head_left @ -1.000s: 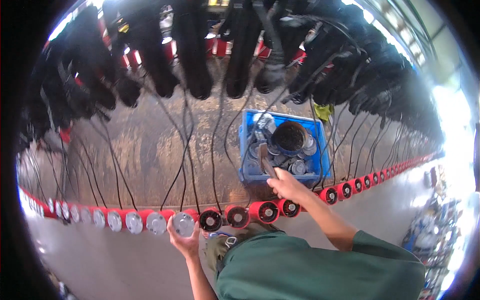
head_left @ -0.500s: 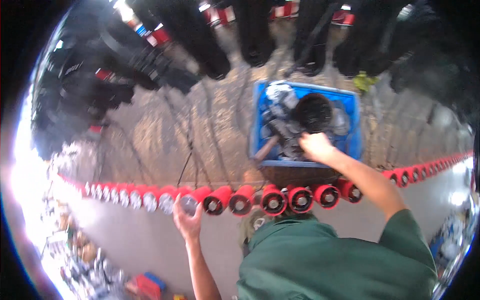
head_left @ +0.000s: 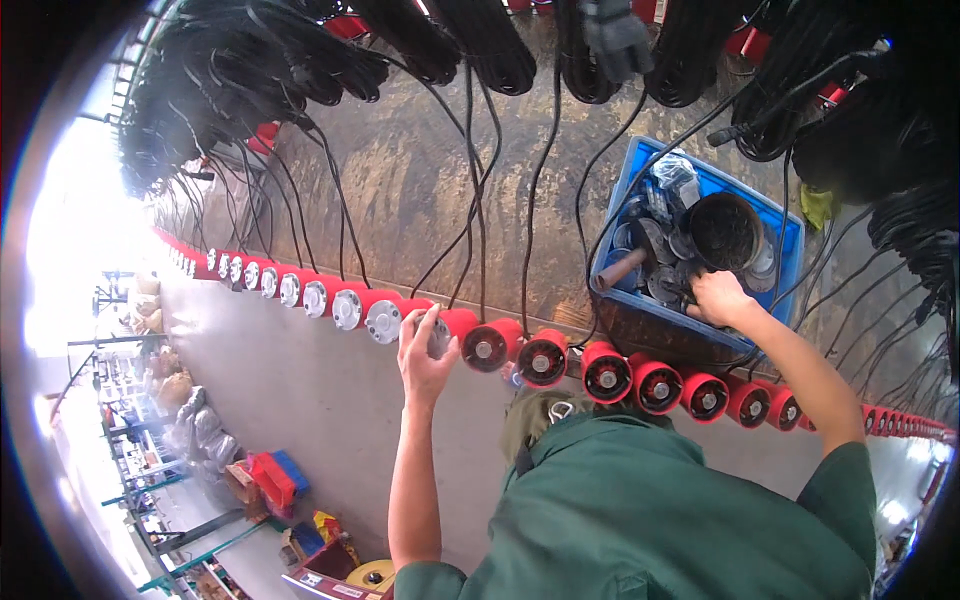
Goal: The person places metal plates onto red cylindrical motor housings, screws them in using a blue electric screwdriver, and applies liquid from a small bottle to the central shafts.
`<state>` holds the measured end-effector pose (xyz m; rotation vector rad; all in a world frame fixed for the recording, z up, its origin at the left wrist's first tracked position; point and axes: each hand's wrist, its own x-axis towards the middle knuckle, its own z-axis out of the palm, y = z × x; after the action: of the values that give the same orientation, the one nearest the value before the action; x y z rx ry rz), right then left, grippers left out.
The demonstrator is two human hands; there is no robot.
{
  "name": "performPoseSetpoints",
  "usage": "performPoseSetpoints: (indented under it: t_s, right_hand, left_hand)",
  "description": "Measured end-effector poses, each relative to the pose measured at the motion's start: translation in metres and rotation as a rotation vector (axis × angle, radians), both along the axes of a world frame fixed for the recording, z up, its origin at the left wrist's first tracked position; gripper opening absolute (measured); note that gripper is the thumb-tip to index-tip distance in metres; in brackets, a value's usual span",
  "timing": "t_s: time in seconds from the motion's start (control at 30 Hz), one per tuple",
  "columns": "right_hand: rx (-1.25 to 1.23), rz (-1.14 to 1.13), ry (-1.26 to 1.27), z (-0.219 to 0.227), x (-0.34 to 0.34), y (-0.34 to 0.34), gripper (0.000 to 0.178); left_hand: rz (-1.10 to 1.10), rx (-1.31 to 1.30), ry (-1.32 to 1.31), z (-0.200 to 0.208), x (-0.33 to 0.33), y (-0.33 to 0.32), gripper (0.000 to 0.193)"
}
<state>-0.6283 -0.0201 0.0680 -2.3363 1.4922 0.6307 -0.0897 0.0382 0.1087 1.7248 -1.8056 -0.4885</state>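
Observation:
A long row of red cylinders (head_left: 495, 346) with cables lies along the near edge of the table, ends facing me. My left hand (head_left: 425, 358) grips the end of one, thumb and fingers on either side of its silvery end face. Left of it the cylinders carry grey metal end caps (head_left: 383, 321); to the right the ends show dark, open insides. My right hand (head_left: 718, 298) reaches into a blue crate (head_left: 628, 170) of loose dark and grey metal parts (head_left: 655, 242). Its fingers are bent among them, beside a round black container (head_left: 725, 232); their tips are partly hidden.
Thick coils of black cable (head_left: 490, 45) lie along the table's far side, single cables running to the cylinders. A brownish rod-like piece (head_left: 618, 270) leans over the crate's near left corner. Grey gloves (head_left: 616, 40) rest among the coils. Shelving and a red bin (head_left: 272, 478) stand lower left.
The view has turned and shifted, so the row now slopes down to the right and the crate sits farther right. My left hand stays at the cylinder end, my right hand in the crate.

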Motion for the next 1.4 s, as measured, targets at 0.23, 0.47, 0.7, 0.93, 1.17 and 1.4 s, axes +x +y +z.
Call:
performPoseSetpoints:
  t_s: [0.23, 0.47, 0.7, 0.93, 1.17, 1.4]
  right_hand:
    - [-0.295, -0.412, -0.474, 0.048, 0.01, 0.03, 0.032]
    - [-0.205, -0.106, -0.489, 0.178, 0.198, 0.045, 0.04]
    - [-0.135, 0.401, -0.11, 0.171, 0.332, -0.024, 0.064]
    - [-0.099, 0.858, 0.168, 0.166, 0.393, -0.06, 0.064]
    - [-0.155, 1.134, 0.31, 0.176, 0.428, -0.098, 0.032]
    - [0.075, 0.969, 0.445, 0.179, 0.44, -0.081, 0.026]
  left_hand:
    - [0.089, -0.247, 0.052, 0.003, -0.003, 0.013, 0.084]
    - [0.637, 0.262, 1.114, -0.047, -0.011, 0.036, 0.085]
    - [0.417, 0.45, 1.641, -0.069, -0.007, 0.018, 0.095]
    - [0.528, 0.173, 1.163, -0.102, -0.01, 0.023, 0.104]
    - [0.565, 0.156, 1.171, -0.089, -0.006, 0.021, 0.102]
    - [0.591, 0.167, 1.212, -0.082, -0.003, 0.023, 0.101]
